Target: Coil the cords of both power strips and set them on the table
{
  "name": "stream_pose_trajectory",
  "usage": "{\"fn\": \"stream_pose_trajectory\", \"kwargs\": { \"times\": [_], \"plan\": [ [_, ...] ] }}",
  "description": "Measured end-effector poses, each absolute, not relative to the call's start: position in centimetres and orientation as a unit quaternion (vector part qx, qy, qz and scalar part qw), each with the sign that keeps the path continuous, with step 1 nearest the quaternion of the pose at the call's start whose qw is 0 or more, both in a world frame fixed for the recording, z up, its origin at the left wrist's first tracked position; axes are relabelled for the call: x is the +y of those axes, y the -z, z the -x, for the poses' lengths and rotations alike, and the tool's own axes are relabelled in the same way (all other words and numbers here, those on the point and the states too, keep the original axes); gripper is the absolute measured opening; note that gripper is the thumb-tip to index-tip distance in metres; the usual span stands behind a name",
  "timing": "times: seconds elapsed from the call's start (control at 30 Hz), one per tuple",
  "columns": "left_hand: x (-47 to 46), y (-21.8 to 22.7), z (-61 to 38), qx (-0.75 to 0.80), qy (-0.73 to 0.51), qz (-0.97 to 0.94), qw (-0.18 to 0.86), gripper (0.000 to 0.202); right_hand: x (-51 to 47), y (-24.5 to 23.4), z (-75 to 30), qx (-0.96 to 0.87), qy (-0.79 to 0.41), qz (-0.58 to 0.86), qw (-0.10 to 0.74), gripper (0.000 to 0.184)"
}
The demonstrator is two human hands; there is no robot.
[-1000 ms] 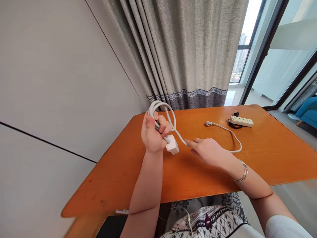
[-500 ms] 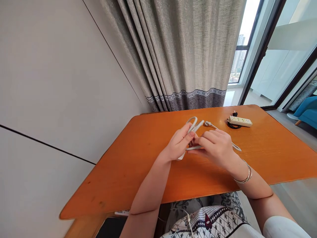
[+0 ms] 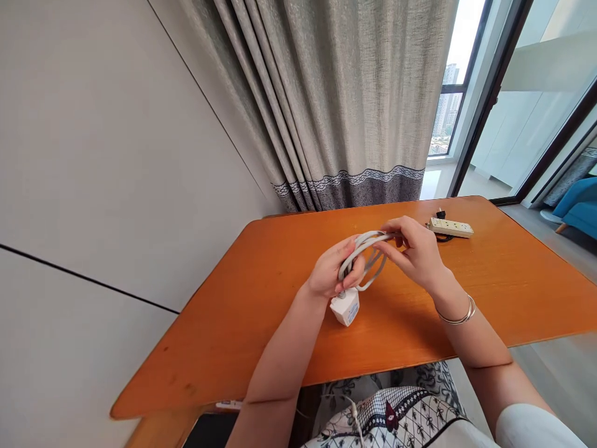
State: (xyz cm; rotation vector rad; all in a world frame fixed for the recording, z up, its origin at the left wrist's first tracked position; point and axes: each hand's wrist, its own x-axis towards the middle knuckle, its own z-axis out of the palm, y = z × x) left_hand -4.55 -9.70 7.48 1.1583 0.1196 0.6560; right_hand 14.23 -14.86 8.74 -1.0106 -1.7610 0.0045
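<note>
My left hand (image 3: 336,269) is closed round looped white cable (image 3: 372,239) above the table. A white block (image 3: 346,306), at the end of that cable, hangs just below the left fingers; a bluish label shows on its side. To the right, my right hand (image 3: 414,250) pinches the far side of the loops between thumb and fingers. Part of the cable dips below both hands in a loose loop. The cable's plug is not visible now, perhaps behind the right hand.
An orange-brown wooden table (image 3: 261,298) lies under my hands. At its back right is a cream power strip (image 3: 451,228) with a black cord and black plug (image 3: 441,213). A grey curtain (image 3: 364,124) hangs behind, and a wall (image 3: 93,155) borders the left.
My right hand has moved up and back, drawing the cable into larger loops. The left hand has turned, and more of the white block shows. The plug has gone from sight.
</note>
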Motion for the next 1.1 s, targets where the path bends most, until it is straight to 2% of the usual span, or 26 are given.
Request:
{"fn": "stream_pose_trajectory", "kwargs": {
  "times": [0.1,0.17,0.3,0.4,0.67,0.83,0.97,1.1],
  "plan": [
    [-9.7,-7.4,4.5,0.044,-0.298,-0.500,0.812,0.033,-14.8,-8.4,-13.3,-0.724,-0.006,0.437,0.533,0.030],
    [-9.6,-7.5,4.5,0.046,-0.302,-0.463,0.832,0.044,-14.5,-8.3,-13.1,-0.733,-0.045,0.433,0.523,0.033],
    [-9.4,-7.9,4.7,0.081,-0.377,-0.372,0.844,0.058,-13.1,-7.5,-13.9,-0.726,-0.285,0.372,0.502,0.042],
    [-9.3,-8.2,4.9,0.085,-0.432,-0.330,0.835,0.056,-11.9,-6.7,-14.4,-0.679,-0.445,0.334,0.479,0.046],
    [-9.0,-8.3,5.3,0.088,-0.466,-0.313,0.823,0.051,-11.2,-6.0,-12.6,-0.520,-0.629,0.267,0.513,0.038],
    [-9.0,-8.5,5.1,0.092,-0.467,-0.297,0.828,0.053,-11.3,-6.3,-11.6,-0.451,-0.665,0.229,0.549,0.045],
    [-9.4,-8.7,4.6,0.115,-0.453,-0.309,0.829,0.054,-11.6,-6.7,-11.6,-0.460,-0.643,0.252,0.558,0.043],
    [-9.7,-9.0,4.1,0.128,-0.427,-0.325,0.834,0.058,-11.7,-7.1,-12.1,-0.497,-0.603,0.292,0.552,0.049]
  ]
}}
